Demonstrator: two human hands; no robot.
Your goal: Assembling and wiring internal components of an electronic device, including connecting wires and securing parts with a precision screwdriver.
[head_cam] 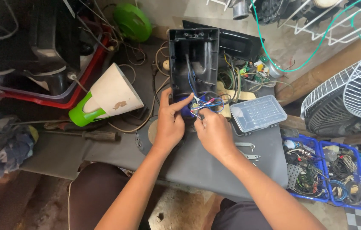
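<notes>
Both hands meet at the lower end of an open black casing (193, 59) that lies on a grey mat (227, 166), its hollow side up. The left hand (170, 125) grips the casing's lower left corner, thumb up along its edge and fingers curled round a blue part (186, 110) at the bottom. The right hand (214, 134) sits just beside it, fingertips pinched together on a tangle of wires (208, 103), blue, red and white, that spill from the casing's mouth. What exactly the pinch holds is hidden by the fingers.

The space around is crowded. Touching the casing's right side lie a circuit board (255, 72) and more loose wiring. Just right of the right hand sits a clear box (257, 113) of small parts, and below it small metal tools (248, 151) rest on the mat. Left of the hands a white cone with a green base (103, 98) lies on its side, and a screwdriver (91, 135) lies near it. A green disc (132, 21) sits further up, beside a red tray (61, 85) holding black housing. At far right stand white fan grilles (359, 89) and two blue baskets (329, 174) filled with cables and parts. A bundle of cloth (1, 147) lies at far left
</notes>
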